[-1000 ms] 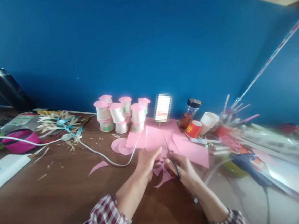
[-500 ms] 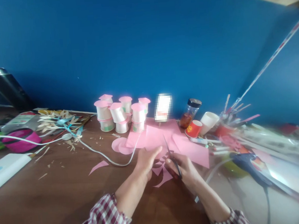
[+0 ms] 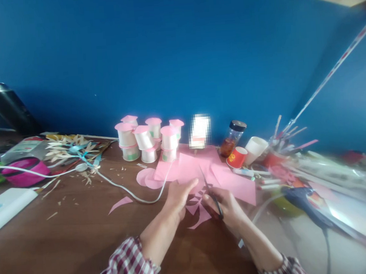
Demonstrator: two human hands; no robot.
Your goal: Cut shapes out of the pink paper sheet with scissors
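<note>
My right hand is closed around the handles of a pair of scissors. Their narrow blades point away from me, over pink paper. My left hand grips a pink paper piece at its near side, thumb on top and the other fingers mostly hidden. Small cuts or strips show along this piece between my hands. Curved pink offcuts lie just below, and another pink offcut rests to the left. Beyond my hands several pink sheets overlap on the brown table.
White paper cups with pink tops stand stacked at the back. Two pink discs lie before them. A white cable loops near my left hand. To the right are a lidded jar, a red cup and a glue gun.
</note>
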